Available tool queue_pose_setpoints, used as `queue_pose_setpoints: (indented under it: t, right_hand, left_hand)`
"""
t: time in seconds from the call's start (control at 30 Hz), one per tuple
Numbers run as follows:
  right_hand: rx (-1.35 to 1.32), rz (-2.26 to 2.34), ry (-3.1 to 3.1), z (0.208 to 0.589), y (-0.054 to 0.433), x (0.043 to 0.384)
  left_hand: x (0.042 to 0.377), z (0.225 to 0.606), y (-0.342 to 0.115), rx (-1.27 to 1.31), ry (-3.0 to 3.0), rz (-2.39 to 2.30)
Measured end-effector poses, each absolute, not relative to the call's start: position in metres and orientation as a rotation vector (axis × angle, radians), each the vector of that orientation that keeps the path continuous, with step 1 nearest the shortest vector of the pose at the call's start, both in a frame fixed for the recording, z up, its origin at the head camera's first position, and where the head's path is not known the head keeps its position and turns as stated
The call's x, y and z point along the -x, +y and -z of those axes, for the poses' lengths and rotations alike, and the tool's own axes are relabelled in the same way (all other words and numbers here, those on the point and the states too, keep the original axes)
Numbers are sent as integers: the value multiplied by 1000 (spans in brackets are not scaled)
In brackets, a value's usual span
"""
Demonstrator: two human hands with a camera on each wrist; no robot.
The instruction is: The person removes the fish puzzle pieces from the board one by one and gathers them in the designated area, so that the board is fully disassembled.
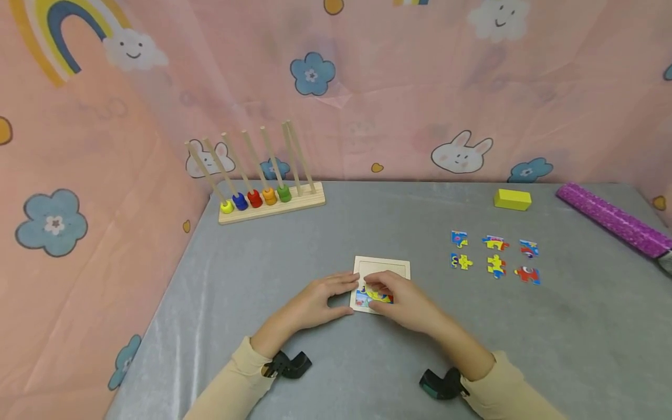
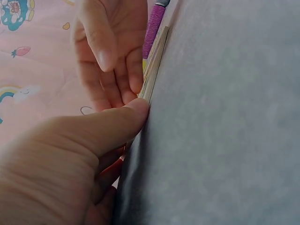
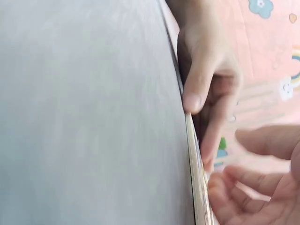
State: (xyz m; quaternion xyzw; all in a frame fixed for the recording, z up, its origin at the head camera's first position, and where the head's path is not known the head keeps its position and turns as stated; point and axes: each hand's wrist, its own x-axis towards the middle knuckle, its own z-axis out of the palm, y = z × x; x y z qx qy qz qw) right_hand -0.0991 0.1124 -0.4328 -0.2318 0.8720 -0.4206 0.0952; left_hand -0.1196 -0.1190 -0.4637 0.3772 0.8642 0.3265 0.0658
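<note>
A small wooden jigsaw tray [image 1: 382,267] lies on the grey table, its lower part filled with colourful pieces [image 1: 363,300]. My left hand [image 1: 324,296] rests along the tray's left side, fingers fairly straight and thumb at the near corner. In the left wrist view that thumb [image 2: 136,108] touches the tray's thin edge [image 2: 158,61]. Over the pieces lies my right hand [image 1: 404,300], its fingertips touching the tray area. The right wrist view shows its thumb [image 3: 267,142] apart from the fingers, with no piece visible between them. Part of the picture is hidden beneath this hand.
Several loose jigsaw pieces [image 1: 495,265] lie in two rows to the right. Behind them are a yellow block [image 1: 512,199] and a purple glittery roll [image 1: 611,219]. A wooden peg stand with coloured beads [image 1: 273,207] stands back left. Pink printed cloth [image 1: 367,116] borders the table.
</note>
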Motion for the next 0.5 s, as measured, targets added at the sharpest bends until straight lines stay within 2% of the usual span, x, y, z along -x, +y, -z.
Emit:
queue_pose_setpoints:
  t: [0.2, 0.5]
  right_hand:
    - [604, 1225, 2702, 443, 98, 96]
    - [642, 1149, 2854, 450, 93, 95]
  left_hand:
    - [119, 465, -119, -1144, 2594, -1011]
    - [120, 463, -119, -1099, 2585, -1008]
